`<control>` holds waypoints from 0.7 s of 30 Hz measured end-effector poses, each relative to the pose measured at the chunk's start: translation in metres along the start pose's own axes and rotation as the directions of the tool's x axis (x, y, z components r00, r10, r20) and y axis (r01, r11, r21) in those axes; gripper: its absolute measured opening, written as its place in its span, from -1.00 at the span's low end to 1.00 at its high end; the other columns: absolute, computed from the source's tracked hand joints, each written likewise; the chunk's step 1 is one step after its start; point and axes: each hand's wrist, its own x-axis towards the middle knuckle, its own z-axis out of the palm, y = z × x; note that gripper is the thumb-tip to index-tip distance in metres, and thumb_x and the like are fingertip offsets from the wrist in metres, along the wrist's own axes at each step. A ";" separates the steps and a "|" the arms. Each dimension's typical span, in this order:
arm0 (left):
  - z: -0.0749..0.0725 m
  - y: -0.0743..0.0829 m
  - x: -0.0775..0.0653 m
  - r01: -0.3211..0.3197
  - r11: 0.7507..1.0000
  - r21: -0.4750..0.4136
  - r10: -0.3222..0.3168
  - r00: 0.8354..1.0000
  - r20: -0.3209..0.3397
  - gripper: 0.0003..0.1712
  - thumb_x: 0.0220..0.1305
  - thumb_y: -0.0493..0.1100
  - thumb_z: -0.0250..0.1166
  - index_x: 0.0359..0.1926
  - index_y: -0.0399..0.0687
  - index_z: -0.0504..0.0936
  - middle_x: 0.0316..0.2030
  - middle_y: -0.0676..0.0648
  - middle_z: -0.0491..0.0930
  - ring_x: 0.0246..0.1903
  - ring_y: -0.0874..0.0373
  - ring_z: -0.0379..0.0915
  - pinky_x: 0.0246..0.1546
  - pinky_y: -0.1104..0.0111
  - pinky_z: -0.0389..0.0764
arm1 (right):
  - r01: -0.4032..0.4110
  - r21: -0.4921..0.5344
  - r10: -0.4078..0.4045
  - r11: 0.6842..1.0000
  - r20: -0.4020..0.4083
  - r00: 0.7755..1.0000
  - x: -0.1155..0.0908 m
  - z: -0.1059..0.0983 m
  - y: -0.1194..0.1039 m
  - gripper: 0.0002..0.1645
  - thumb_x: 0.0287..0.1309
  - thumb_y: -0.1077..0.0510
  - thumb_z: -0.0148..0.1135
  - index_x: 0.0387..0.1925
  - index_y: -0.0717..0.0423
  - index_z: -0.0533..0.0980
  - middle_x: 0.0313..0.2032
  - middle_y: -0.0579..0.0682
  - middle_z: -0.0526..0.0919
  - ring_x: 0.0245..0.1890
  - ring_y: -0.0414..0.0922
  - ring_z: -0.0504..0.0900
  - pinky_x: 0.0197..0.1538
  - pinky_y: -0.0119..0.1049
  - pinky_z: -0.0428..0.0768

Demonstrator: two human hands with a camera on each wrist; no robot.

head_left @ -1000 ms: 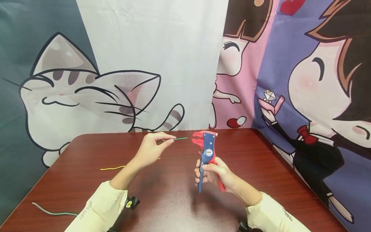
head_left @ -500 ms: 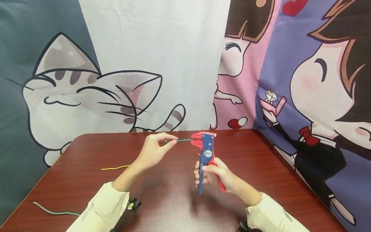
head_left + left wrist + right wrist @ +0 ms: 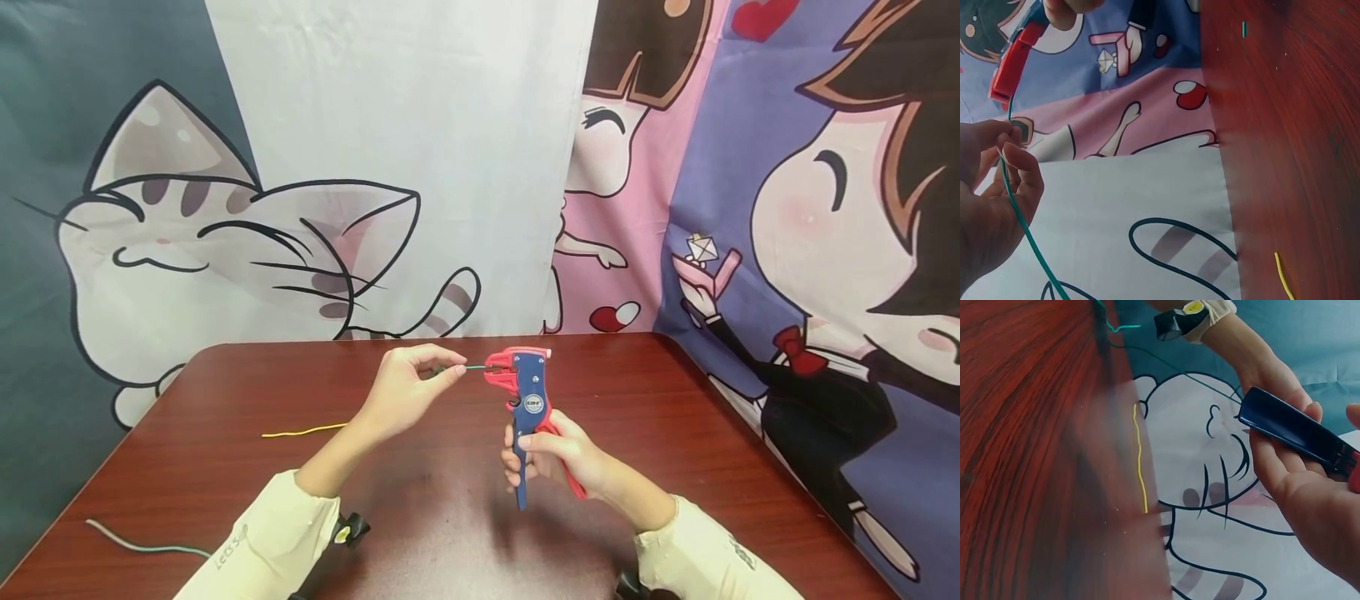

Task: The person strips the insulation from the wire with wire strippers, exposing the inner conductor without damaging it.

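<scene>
In the head view my left hand [image 3: 401, 390] pinches a green wire [image 3: 475, 367] between thumb and fingertips. The wire's short front end reaches the red jaws of a blue-and-red wire stripper [image 3: 532, 404]. My right hand [image 3: 562, 454] grips the stripper by its handles and holds it upright above the table. In the left wrist view the green wire [image 3: 1027, 231] runs back through the left hand [image 3: 997, 200] and hangs down, its tip at the red stripper head [image 3: 1015, 70]. How deep the tip sits is hidden. The stripper's blue handle [image 3: 1291, 428] shows across the right fingers in the right wrist view.
A yellow wire [image 3: 300, 432] lies on the brown table [image 3: 435, 517]. The green wire's tail [image 3: 146, 548] rests at the table's left, partly behind the sleeve. A short green piece [image 3: 1244, 29] and small specks lie on the tabletop. A printed cloth backdrop [image 3: 412, 125] stands behind.
The green wire's end, a gap away from the stripper earlier, now meets its jaws. My left hand has moved slightly right, while the stripper has shifted slightly left and down.
</scene>
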 end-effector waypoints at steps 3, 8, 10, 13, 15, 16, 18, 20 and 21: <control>0.000 0.001 0.000 0.001 1.000 -0.001 -0.001 1.000 -0.005 -0.88 0.19 -0.23 0.44 -0.21 -0.06 0.78 -0.27 0.03 0.73 -0.41 0.23 0.60 -0.36 0.39 0.61 | 0.004 0.004 -0.004 1.000 0.011 1.000 0.000 0.001 -0.001 -0.75 0.32 0.33 -0.21 -0.09 0.17 0.39 -0.35 -0.02 0.55 -0.34 -0.13 0.62 -0.02 -0.05 0.63; 0.001 0.002 0.000 -0.011 1.000 -0.002 0.011 1.000 0.002 -0.87 0.19 -0.22 0.44 -0.20 -0.06 0.78 -0.27 0.04 0.73 -0.38 0.23 0.61 -0.30 0.37 0.63 | -0.002 -0.003 0.002 1.000 -0.003 1.000 0.001 0.002 -0.001 -0.77 0.33 0.33 -0.21 -0.14 0.18 0.40 -0.39 -0.02 0.52 -0.38 -0.14 0.60 -0.07 -0.04 0.64; 0.001 0.002 0.000 -0.014 1.000 -0.005 0.014 1.000 0.006 -0.86 0.20 -0.21 0.45 -0.20 -0.07 0.78 -0.26 0.04 0.73 -0.37 0.24 0.62 -0.29 0.37 0.64 | -0.008 -0.007 0.007 1.000 -0.018 1.000 0.002 0.003 -0.001 -0.79 0.33 0.32 -0.20 -0.17 0.17 0.41 -0.41 -0.02 0.51 -0.41 -0.14 0.58 -0.12 -0.08 0.65; 0.001 0.002 0.000 -0.018 1.000 -0.011 0.018 1.000 0.010 -0.85 0.20 -0.21 0.44 -0.19 -0.10 0.77 -0.26 0.03 0.73 -0.36 0.23 0.62 -0.28 0.36 0.64 | -0.016 -0.002 0.016 1.000 -0.037 0.999 0.002 0.003 -0.001 -0.80 0.34 0.31 -0.19 -0.20 0.16 0.41 -0.45 -0.03 0.48 -0.45 -0.15 0.54 -0.19 -0.16 0.64; 0.002 0.002 0.000 -0.021 1.000 -0.014 0.021 1.000 0.011 -0.84 0.20 -0.20 0.44 -0.18 -0.12 0.77 -0.26 0.03 0.73 -0.35 0.23 0.62 -0.26 0.36 0.64 | -0.022 0.006 0.022 1.000 -0.040 0.999 0.002 0.003 -0.001 -0.81 0.35 0.30 -0.18 -0.23 0.16 0.41 -0.48 -0.03 0.46 -0.48 -0.15 0.52 -0.23 -0.21 0.63; 0.002 0.001 0.000 -0.021 1.000 -0.018 0.021 1.000 0.013 -0.84 0.21 -0.20 0.44 -0.18 -0.12 0.77 -0.26 0.02 0.73 -0.35 0.23 0.62 -0.25 0.36 0.65 | -0.023 0.007 0.023 1.000 -0.039 0.999 0.002 0.002 0.000 -0.81 0.35 0.31 -0.18 -0.23 0.16 0.41 -0.48 -0.03 0.45 -0.49 -0.15 0.50 -0.24 -0.22 0.62; 0.002 0.001 0.000 -0.020 1.000 -0.021 0.020 1.000 0.015 -0.84 0.21 -0.19 0.44 -0.18 -0.11 0.77 -0.25 0.02 0.73 -0.34 0.23 0.62 -0.23 0.37 0.65 | -0.025 0.014 0.026 1.000 -0.038 0.999 0.002 0.002 0.000 -0.80 0.36 0.31 -0.19 -0.24 0.16 0.41 -0.49 -0.04 0.44 -0.50 -0.16 0.48 -0.25 -0.24 0.60; 0.002 0.001 -0.001 -0.019 1.000 -0.025 0.019 1.000 0.015 -0.84 0.22 -0.19 0.44 -0.18 -0.10 0.77 -0.25 0.01 0.73 -0.34 0.23 0.62 -0.24 0.37 0.64 | -0.024 0.016 0.025 1.000 -0.035 0.999 0.002 0.002 0.001 -0.79 0.36 0.31 -0.20 -0.24 0.15 0.41 -0.49 -0.04 0.43 -0.50 -0.16 0.47 -0.26 -0.25 0.59; 0.002 0.001 -0.001 -0.018 0.999 -0.026 0.019 1.000 0.016 -0.85 0.22 -0.19 0.44 -0.18 -0.09 0.77 -0.25 0.01 0.73 -0.35 0.23 0.61 -0.26 0.38 0.64 | -0.025 0.020 0.026 0.999 -0.033 0.999 0.002 0.001 0.001 -0.79 0.36 0.32 -0.20 -0.25 0.15 0.41 -0.49 -0.04 0.43 -0.50 -0.16 0.47 -0.26 -0.25 0.59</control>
